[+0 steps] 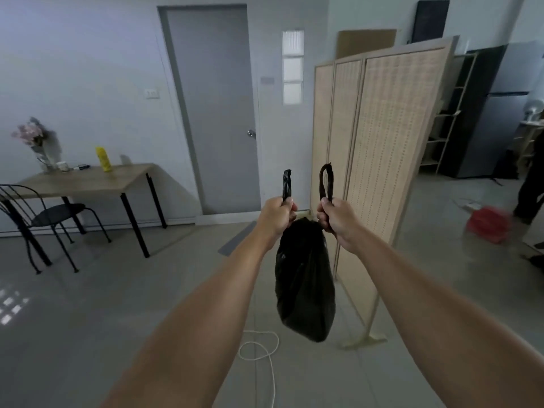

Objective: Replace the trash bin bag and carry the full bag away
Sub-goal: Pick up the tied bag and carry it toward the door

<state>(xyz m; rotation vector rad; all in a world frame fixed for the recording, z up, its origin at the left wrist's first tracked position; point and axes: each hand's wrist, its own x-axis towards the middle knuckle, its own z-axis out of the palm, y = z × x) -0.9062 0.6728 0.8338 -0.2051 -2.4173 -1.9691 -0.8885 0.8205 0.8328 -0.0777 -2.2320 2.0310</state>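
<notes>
A full black trash bag [304,284] hangs in the air in front of me, above the grey floor. My left hand [275,217] grips one twisted handle strip of the bag, whose end sticks up above my fist. My right hand [337,220] grips the other handle, a loop that stands up above my fingers. Both arms are stretched forward, the hands a short way apart at the bag's neck. No trash bin is in view.
A woven folding screen [382,160] stands just right of the bag. A closed grey door [217,113] is straight ahead. A wooden table [88,181] and black chair [44,219] stand at left. A white cord [262,348] lies on the floor. A person's dark legs [531,189] and a red object [490,223] are at right.
</notes>
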